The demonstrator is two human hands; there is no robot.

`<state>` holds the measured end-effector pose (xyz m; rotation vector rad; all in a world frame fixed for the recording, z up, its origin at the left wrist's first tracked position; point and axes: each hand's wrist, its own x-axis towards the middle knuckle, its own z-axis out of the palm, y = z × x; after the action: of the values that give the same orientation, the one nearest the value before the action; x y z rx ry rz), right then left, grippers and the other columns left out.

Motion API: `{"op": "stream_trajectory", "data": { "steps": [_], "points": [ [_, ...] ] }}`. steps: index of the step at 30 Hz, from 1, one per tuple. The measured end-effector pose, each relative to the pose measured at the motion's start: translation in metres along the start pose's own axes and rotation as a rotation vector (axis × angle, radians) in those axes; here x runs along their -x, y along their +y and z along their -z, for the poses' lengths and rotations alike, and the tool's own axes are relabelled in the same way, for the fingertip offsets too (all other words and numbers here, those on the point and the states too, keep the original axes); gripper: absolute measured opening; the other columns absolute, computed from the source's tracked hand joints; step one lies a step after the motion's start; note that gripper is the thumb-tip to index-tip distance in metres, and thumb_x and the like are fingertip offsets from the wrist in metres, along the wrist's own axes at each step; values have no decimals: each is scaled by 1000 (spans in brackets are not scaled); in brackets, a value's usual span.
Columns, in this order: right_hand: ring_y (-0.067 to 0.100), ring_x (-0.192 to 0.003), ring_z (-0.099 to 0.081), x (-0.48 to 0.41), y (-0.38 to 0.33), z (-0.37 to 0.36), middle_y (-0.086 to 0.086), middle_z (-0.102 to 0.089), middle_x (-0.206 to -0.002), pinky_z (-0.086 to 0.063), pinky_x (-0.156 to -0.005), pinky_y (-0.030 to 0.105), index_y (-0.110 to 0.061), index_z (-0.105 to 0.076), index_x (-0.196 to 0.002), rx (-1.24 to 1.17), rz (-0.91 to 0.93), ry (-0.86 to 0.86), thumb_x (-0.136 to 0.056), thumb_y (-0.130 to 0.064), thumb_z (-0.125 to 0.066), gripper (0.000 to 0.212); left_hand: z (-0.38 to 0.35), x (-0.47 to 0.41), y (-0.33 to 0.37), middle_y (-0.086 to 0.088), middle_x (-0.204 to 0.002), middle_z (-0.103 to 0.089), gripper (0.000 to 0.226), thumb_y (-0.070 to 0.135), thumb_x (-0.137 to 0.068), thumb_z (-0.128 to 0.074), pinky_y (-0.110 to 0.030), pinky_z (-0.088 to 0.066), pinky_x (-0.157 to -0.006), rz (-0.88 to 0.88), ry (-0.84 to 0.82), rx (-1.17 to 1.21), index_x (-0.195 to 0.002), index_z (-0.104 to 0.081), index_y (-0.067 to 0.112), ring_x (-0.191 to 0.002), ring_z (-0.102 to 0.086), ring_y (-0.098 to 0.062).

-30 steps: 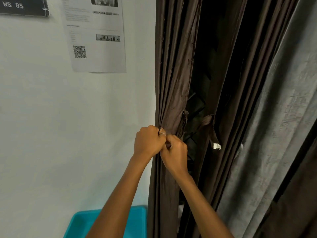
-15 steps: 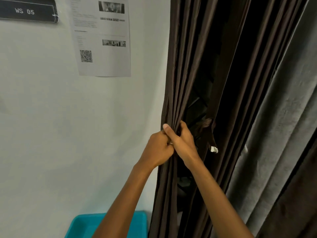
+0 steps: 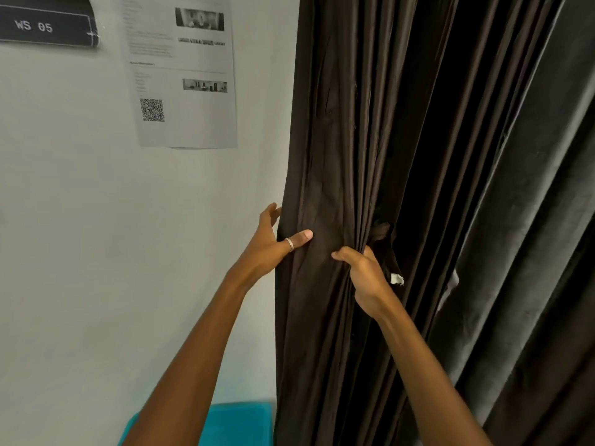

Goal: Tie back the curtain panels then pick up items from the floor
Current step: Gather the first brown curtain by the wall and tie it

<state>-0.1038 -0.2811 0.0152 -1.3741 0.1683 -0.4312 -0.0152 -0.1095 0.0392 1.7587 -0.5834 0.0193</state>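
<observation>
The brown curtain [image 3: 338,156] hangs gathered in tight vertical folds right of the printed sheet [image 3: 193,91] (its tie strap [image 3: 386,230] dangling loose), with the grey curtain [image 3: 531,236] farther right.

**Panel between wall and second curtain**

The curtain panel [image 3: 338,156] hangs right of the wall [image 3: 96,252], with a second curtain [image 3: 531,220] to its right. A sign [image 3: 45,24] and a paper sheet [image 3: 183,75] are on the wall, upper left. The left grip [image 3: 267,249] holds the panel's left edge and the right grip [image 3: 363,275] its folds. A bin [image 3: 238,423] lies below-left.
</observation>
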Motion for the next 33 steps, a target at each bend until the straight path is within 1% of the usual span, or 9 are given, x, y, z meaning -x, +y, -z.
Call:
{"op": "stream_trajectory", "data": {
  "steps": [3, 8, 12, 16, 19, 22, 26, 30, 33],
  "points": [
    [12, -104, -67, -1, -2, 10, -4, -72, -111, -52, -79, 28, -23, -61, -109, -20, -27, -8, -87, -6, -65, 27, -1, -5, 7, -2, -151, -45, 110, 51, -63, -82, -44, -46, -110, 23, -97, 127, -154, -26, 23, -130, -53, -24],
    [10, -104, -68, -3, -5, 18, -7, -71, -112, -55, -82, 26, -20, -60, -120, 80, 3, 48, -90, -13, -62, 31, -12, -12, 4, -4, -128, -65, 71, 37, -77, -83, -44, -53, -102, 36, -110, 106, -138, -55, 13, -114, -64, -26],
    [-3, -98, -67, 1, -4, 14, -18, -73, -100, -51, -79, 13, -37, -65, -102, 301, 160, 69, -99, -11, -51, 30, -19, -15, 2, 9, -107, -68, 45, 33, -84, -79, -20, -57, -79, 0, -82, 102, -123, -61, 20, -101, -67, -15],
    [2, -82, -68, 13, 4, 2, -7, -66, -99, -52, -63, 13, -16, -51, -131, 634, 333, 200, -102, -7, -48, 31, -25, -10, 6, 24, -97, -65, 34, 32, -87, -76, -8, -52, -64, -37, -49, 79, -116, -58, 34, -84, -67, 2],
    [25, -100, -70, 28, 14, -16, 15, -61, -131, -61, -78, 38, -7, -24, -156, 887, 479, 332, -99, -5, -55, 65, -32, -2, 6, 23, -101, -68, 30, 32, -92, -71, -13, -56, -76, -86, -41, 39, -121, -62, 33, -89, -68, 4],
    [30, -138, -49, 31, 21, -34, 16, -26, -164, -54, -102, 43, -10, -2, -161, 1003, 497, 361, -95, -5, -62, 90, -39, 6, 7, 25, -104, -68, 33, 28, -97, -63, -11, -54, -78, -109, -77, 41, -130, -61, 30, -94, -67, 7],
    [36, -147, -37, 29, 26, -51, 22, -9, -168, -45, -113, 46, -6, 7, -161, 1124, 443, 361, -91, -18, -73, 107, -44, 11, 10, 11, -115, -67, 36, 27, -103, -48, -15, -53, -88, -41, -112, 71, -138, -57, 20, -103, -64, -3],
    [40, -153, -22, 32, 32, -61, 25, 6, -168, -38, -117, 50, -5, 11, -160, 1179, 414, 324, -87, -27, -76, 116, -41, 13, 15, 9, -116, -71, 31, 47, -98, -48, -30, -51, -99, 79, -151, 203, -117, -66, 30, -109, -65, -9],
    [38, -157, -6, 37, 37, -63, 23, 17, -167, -31, -121, 54, -10, 11, -161, 1198, 425, 258, -90, -35, -69, 110, -42, 15, 17, 8, -115, -71, 64, 71, -81, -56, -31, -57, -92, -21, -108, 76, -126, -63, 26, -105, -68, -14]
  ]
}}
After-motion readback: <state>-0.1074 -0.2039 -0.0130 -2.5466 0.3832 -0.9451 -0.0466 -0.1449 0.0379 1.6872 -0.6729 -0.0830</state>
